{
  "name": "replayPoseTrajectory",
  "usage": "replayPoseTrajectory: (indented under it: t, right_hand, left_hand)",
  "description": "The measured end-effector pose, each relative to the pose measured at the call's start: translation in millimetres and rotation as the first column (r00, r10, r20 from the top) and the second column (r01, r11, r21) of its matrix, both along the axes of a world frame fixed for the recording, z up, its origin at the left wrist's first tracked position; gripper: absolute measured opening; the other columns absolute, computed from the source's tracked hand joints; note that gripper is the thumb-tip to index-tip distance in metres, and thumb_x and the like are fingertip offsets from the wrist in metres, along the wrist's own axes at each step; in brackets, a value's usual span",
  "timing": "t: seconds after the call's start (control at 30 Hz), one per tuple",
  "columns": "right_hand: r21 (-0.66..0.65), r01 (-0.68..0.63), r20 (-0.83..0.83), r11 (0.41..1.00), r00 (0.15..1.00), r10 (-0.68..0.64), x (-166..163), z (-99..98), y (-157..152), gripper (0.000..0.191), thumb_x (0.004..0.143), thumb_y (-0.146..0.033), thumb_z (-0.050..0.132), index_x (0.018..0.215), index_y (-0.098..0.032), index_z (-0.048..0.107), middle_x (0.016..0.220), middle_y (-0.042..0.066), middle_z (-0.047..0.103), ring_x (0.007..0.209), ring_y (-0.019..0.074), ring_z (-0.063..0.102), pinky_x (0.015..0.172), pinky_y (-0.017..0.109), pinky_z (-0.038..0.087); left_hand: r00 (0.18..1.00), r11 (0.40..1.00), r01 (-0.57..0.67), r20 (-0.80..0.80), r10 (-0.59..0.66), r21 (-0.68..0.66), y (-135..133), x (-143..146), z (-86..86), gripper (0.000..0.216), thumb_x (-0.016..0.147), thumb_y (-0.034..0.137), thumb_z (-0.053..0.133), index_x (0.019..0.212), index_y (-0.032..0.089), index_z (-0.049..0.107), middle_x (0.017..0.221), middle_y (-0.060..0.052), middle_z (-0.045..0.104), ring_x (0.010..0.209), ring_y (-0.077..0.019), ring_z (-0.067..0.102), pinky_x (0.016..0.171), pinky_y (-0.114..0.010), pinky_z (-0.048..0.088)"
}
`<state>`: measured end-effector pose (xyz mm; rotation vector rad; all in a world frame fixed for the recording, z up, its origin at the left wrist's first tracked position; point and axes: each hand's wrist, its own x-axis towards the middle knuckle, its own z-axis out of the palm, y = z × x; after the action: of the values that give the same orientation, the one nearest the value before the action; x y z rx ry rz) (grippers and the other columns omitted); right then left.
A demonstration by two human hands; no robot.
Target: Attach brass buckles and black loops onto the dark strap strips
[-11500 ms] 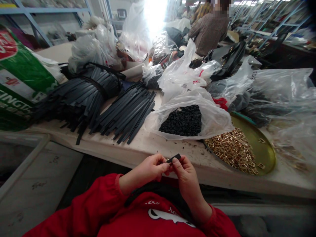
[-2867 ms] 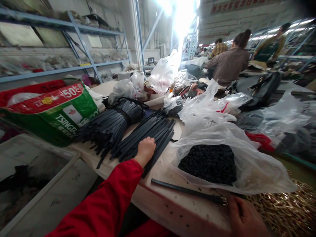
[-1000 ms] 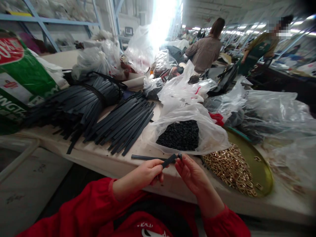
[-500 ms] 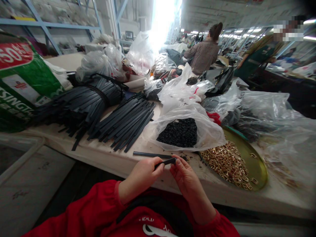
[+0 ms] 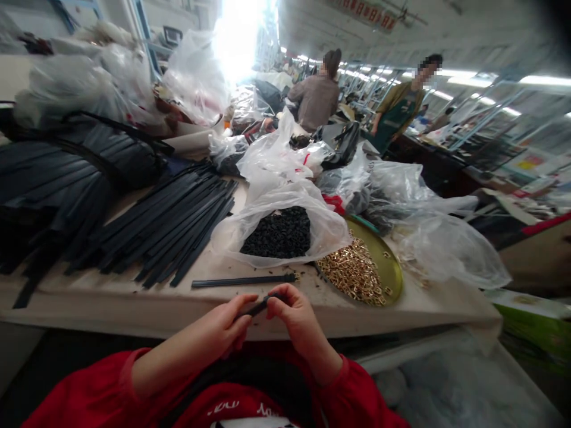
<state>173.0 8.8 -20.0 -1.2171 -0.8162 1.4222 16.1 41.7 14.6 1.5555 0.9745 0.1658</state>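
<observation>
A black strap point(image 5: 255, 309) runs between my two hands just in front of the table edge. My left hand point(image 5: 225, 326) is closed round its length, and my right hand point(image 5: 288, 306) pinches its far end. Whether a small part sits under the right fingertips is hidden. Beyond my hands, another black strap point(image 5: 241, 281) lies along the table with a gold buckle point(image 5: 296, 276) at its right end. An open plastic bag point(image 5: 227, 233) holds many small black loops point(image 5: 279, 235). To its right, a brass-coloured round tray point(image 5: 392, 267) carries a heap of gold buckles point(image 5: 352, 270).
Loose black straps point(image 5: 165, 223) lie fanned on the left, beside a tied bundle of straps point(image 5: 84, 166). Clear plastic bags point(image 5: 446, 249) crowd the right and back. Two people point(image 5: 316, 98) stand farther off. The table's front edge point(image 5: 134, 312) runs close to me.
The view has swung to the right, so things appear farther left and the green bag has left view. Both hands still hold the strap, with the right fingers curled more over its end.
</observation>
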Motion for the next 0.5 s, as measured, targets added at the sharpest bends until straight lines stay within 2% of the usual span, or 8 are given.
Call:
replayPoseTrajectory:
  t: [0.13, 0.17, 0.23, 0.27, 0.3, 0.37, 0.4, 0.5]
  right_hand:
    - [0.028, -0.147, -0.022, 0.989, 0.989, 0.147, -3, -10.1, -4, 0.024, 0.069, -0.037, 0.066, 0.077, -0.017, 0.056, 0.06, -0.004, 0.056, 0.053, 0.0089, 0.052, 0.054, 0.022, 0.042]
    - [0.055, -0.178, 0.06, 0.982, 0.983, 0.175, 3, -13.1, -3, 0.024, 0.071, -0.038, 0.063, 0.079, -0.016, 0.057, 0.063, -0.003, 0.057, 0.056, 0.0099, 0.053, 0.055, 0.022, 0.042]
    - [0.102, -0.188, 0.377, 0.977, 0.916, 0.137, 28, -15.7, 3, 0.025, 0.076, -0.04, 0.057, 0.084, -0.016, 0.058, 0.072, 0.001, 0.06, 0.065, 0.0125, 0.056, 0.06, 0.023, 0.043]
    - [0.107, -0.169, 0.59, 0.98, 0.804, 0.074, 47, -14.9, 9, 0.024, 0.077, -0.038, 0.055, 0.086, -0.017, 0.058, 0.078, 0.003, 0.061, 0.071, 0.0138, 0.057, 0.063, 0.024, 0.044]
    - [0.091, -0.116, 0.782, 0.989, 0.623, 0.001, 69, -12.7, 16, 0.022, 0.08, -0.036, 0.052, 0.086, -0.017, 0.058, 0.08, 0.004, 0.062, 0.073, 0.014, 0.057, 0.066, 0.024, 0.044]
    - [0.011, -0.005, 0.997, 1.0, 0.081, -0.011, 116, -6.4, 33, 0.018, 0.084, -0.03, 0.045, 0.088, -0.018, 0.058, 0.089, 0.005, 0.062, 0.082, 0.0145, 0.057, 0.073, 0.024, 0.042]
    - [-0.005, 0.049, 1.0, 0.999, -0.016, 0.006, 137, -3.5, 41, 0.018, 0.083, -0.027, 0.045, 0.087, -0.016, 0.059, 0.092, 0.009, 0.062, 0.085, 0.0174, 0.057, 0.075, 0.027, 0.041]
    - [-0.067, 0.103, 0.988, 0.992, -0.135, 0.081, 180, -0.4, 62, 0.016, 0.079, -0.024, 0.05, 0.082, -0.012, 0.06, 0.09, 0.015, 0.063, 0.082, 0.0224, 0.059, 0.071, 0.031, 0.04]
  left_hand:
    - [0.992, 0.988, -0.1, 0.085, 0.09, 0.114, 6, 5, -8.3, 0.049, 0.082, 0.044, 0.036, 0.119, 0.014, 0.044, 0.079, -0.004, 0.06, 0.068, -0.016, 0.052, 0.058, -0.022, 0.04]
    - [0.993, 0.989, -0.095, 0.083, 0.086, 0.11, 8, 5, -10.0, 0.047, 0.082, 0.046, 0.035, 0.115, 0.014, 0.047, 0.075, -0.003, 0.058, 0.066, -0.0154, 0.05, 0.056, -0.022, 0.039]
    - [0.997, 0.995, -0.055, 0.054, 0.05, 0.083, 12, 5, -12.3, 0.04, 0.083, 0.047, 0.035, 0.099, 0.016, 0.053, 0.065, 0.001, 0.051, 0.058, -0.0131, 0.045, 0.051, -0.021, 0.035]
    - [0.999, 0.997, -0.037, 0.038, 0.034, 0.071, 13, 5, -12.9, 0.038, 0.083, 0.048, 0.035, 0.09, 0.016, 0.054, 0.061, 0.003, 0.046, 0.055, -0.012, 0.042, 0.049, -0.02, 0.033]
    - [0.999, 0.997, -0.028, 0.027, 0.026, 0.065, 15, 5, -13.2, 0.036, 0.084, 0.048, 0.035, 0.082, 0.017, 0.053, 0.059, 0.004, 0.043, 0.054, -0.0111, 0.039, 0.048, -0.02, 0.031]
    - [1.0, 0.998, -0.027, 0.015, 0.026, 0.059, 18, 7, -12.8, 0.035, 0.083, 0.047, 0.035, 0.075, 0.017, 0.051, 0.058, 0.005, 0.039, 0.053, -0.0106, 0.037, 0.048, -0.02, 0.03]
    - [1.0, 0.998, -0.026, 0.009, 0.025, 0.058, 19, 9, -12.3, 0.034, 0.083, 0.047, 0.034, 0.074, 0.017, 0.05, 0.058, 0.005, 0.038, 0.054, -0.0108, 0.037, 0.049, -0.02, 0.03]
    - [1.0, 0.997, 0.005, -0.03, -0.003, 0.081, 22, 18, -11.2, 0.032, 0.082, 0.043, 0.034, 0.072, 0.017, 0.05, 0.062, 0.004, 0.042, 0.058, -0.0124, 0.041, 0.052, -0.021, 0.032]
